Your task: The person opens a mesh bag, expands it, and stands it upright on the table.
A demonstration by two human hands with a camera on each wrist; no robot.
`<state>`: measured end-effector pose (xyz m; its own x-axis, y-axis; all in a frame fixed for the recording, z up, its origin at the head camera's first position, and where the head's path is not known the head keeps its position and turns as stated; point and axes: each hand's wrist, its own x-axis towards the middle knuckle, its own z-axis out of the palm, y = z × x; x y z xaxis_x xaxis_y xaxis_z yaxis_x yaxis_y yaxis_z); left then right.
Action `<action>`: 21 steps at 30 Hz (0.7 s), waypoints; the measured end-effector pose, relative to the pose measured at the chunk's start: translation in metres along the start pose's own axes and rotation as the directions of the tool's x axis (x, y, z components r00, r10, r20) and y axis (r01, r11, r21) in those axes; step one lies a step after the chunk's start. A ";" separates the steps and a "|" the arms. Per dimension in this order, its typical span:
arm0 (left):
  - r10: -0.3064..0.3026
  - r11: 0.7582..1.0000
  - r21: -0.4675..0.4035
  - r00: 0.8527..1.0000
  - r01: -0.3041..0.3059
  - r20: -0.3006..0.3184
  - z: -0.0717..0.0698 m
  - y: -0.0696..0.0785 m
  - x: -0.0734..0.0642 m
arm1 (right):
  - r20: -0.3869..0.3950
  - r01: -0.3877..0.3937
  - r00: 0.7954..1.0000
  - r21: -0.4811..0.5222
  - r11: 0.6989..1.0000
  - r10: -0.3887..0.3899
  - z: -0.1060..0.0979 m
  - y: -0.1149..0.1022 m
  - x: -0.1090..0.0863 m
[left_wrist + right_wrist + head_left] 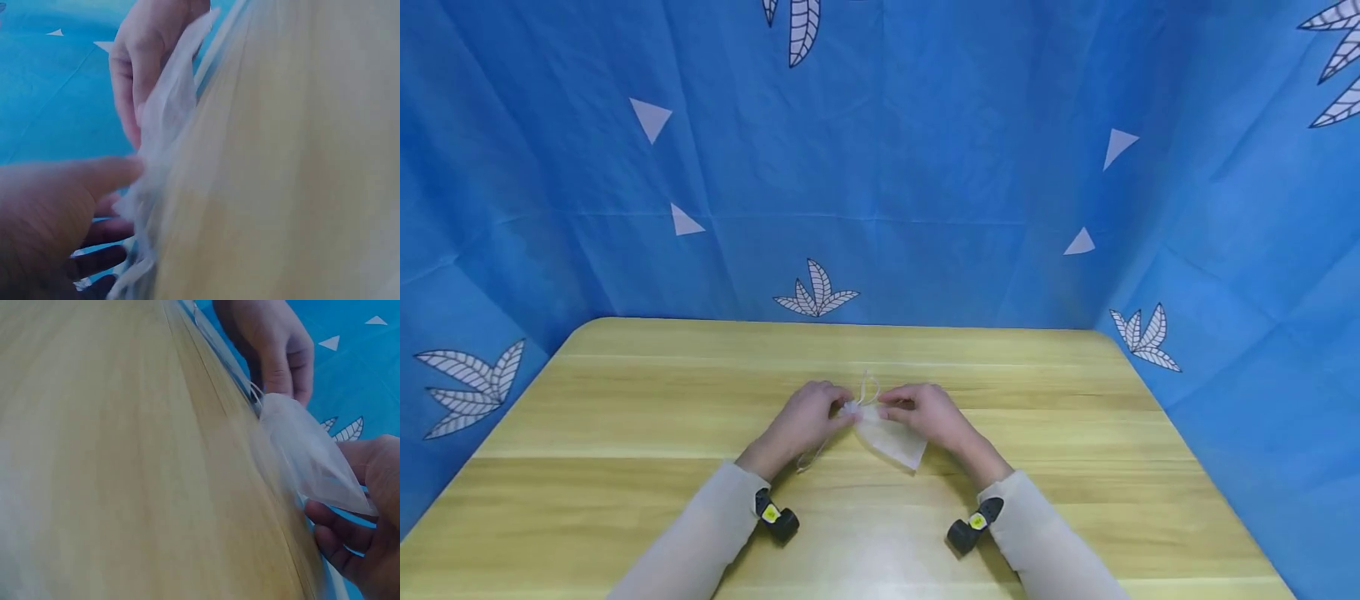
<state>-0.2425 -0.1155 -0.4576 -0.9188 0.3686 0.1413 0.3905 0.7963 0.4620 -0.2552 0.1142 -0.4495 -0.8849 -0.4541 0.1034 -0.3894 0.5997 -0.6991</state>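
A small white see-through drawstring pouch (pixel 891 439) is held between both hands above the table, its wider end hanging toward the front right. My left hand (pixel 807 418) pinches the gathered neck between thumb and fingers. My right hand (pixel 931 414) pinches the pouch's upper edge on the other side. Thin white drawstring (pixel 867 388) loops up between the hands, and another end trails below the left hand. The right wrist view shows the pouch (pixel 306 453) stretching from one hand to the other, with right fingers (pixel 340 528) bent beneath it. Whether anything is inside, I cannot tell.
The wooden table (pixel 625 392) spreads out below the hands. Behind it and along its sides hangs a blue cloth (pixel 955 167) with white leaf and triangle prints. A small black camera is strapped to each wrist, over beige sleeves (pixel 700 533).
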 end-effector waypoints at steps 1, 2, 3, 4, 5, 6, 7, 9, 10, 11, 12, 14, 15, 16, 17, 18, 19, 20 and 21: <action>0.003 1.000 0.010 1.000 -0.003 -0.004 0.001 0.000 -0.002 | 0.001 0.001 1.000 -0.005 1.000 -0.001 0.002 0.000 0.000; 0.006 1.000 0.014 1.000 -0.005 -0.007 0.002 -0.001 -0.004 | 0.000 -0.003 1.000 -0.004 1.000 0.003 0.003 0.000 -0.001; 0.006 1.000 0.013 1.000 -0.006 -0.010 0.003 -0.001 -0.006 | -0.004 -0.005 1.000 -0.004 1.000 0.005 0.003 0.000 -0.001; 0.004 1.000 0.007 1.000 -0.004 -0.011 0.004 -0.002 -0.007 | -0.010 -0.004 1.000 -0.004 1.000 0.004 0.004 0.001 -0.001; 0.002 1.000 -0.004 1.000 -0.002 -0.013 0.004 -0.002 -0.007 | -0.013 -0.005 1.000 0.001 1.000 0.005 0.004 0.001 -0.001; 0.003 1.000 -0.017 1.000 -0.003 -0.019 0.005 -0.002 -0.007 | -0.013 -0.003 1.000 0.008 1.000 0.003 0.004 0.002 -0.001; 0.003 1.000 -0.030 1.000 -0.003 -0.026 0.005 -0.002 -0.007 | -0.011 -0.005 1.000 0.019 1.000 0.006 0.003 0.003 -0.002; -0.006 0.997 -0.075 0.999 0.003 -0.040 0.006 -0.002 -0.006 | -0.012 -0.019 1.000 0.054 0.998 0.020 0.001 0.002 -0.002; -0.013 0.995 -0.103 0.999 0.008 -0.048 0.006 -0.002 -0.005 | -0.017 -0.028 0.999 0.076 0.997 0.029 0.000 0.002 -0.003; -0.022 0.991 -0.134 0.998 0.014 -0.058 0.006 -0.002 -0.004 | -0.025 -0.040 0.999 0.097 0.994 0.043 -0.001 0.002 -0.003; -0.036 0.985 -0.170 0.997 0.025 -0.064 0.005 -0.001 -0.004 | -0.037 -0.050 0.998 0.122 0.991 0.054 -0.002 0.001 -0.003; -0.074 0.966 -0.254 0.995 0.055 -0.065 0.004 0.000 -0.002 | -0.067 -0.068 0.994 0.183 0.981 0.082 -0.003 0.000 -0.003; -0.095 0.954 -0.291 0.994 0.073 -0.062 0.003 0.000 -0.002 | -0.085 -0.067 0.993 0.207 0.976 0.087 -0.004 0.000 -0.003; -0.114 0.940 -0.329 0.992 0.088 -0.059 0.002 0.001 -0.001 | -0.101 -0.064 0.991 0.225 0.972 0.089 -0.004 0.000 -0.003; -0.131 0.926 -0.364 0.990 0.102 -0.057 0.002 0.001 -0.001 | -0.117 -0.057 0.989 0.240 0.969 0.087 -0.005 0.000 -0.003; -0.151 0.909 -0.400 0.987 0.119 -0.049 0.001 0.001 0.000 | -0.131 -0.050 0.988 0.256 0.965 0.086 -0.005 0.000 -0.002; -0.169 0.891 -0.434 0.985 0.133 -0.044 -0.001 0.002 0.000 | -0.142 -0.046 0.986 0.267 0.963 0.086 -0.004 0.001 -0.002; -0.184 0.875 -0.461 0.982 0.145 -0.040 -0.002 0.002 0.000 | -0.153 -0.041 0.985 0.272 0.962 0.085 -0.004 0.001 -0.002; -0.197 0.859 -0.488 0.980 0.154 -0.038 -0.003 0.002 0.000 | -0.160 -0.037 0.983 0.279 0.960 0.085 -0.005 0.001 -0.002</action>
<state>-0.2419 -0.1150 -0.4539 -0.9791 0.1865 0.0806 0.1662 0.5071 0.8457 -0.2551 0.1190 -0.4475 -0.9442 -0.2903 0.1558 -0.2695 0.4083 -0.8721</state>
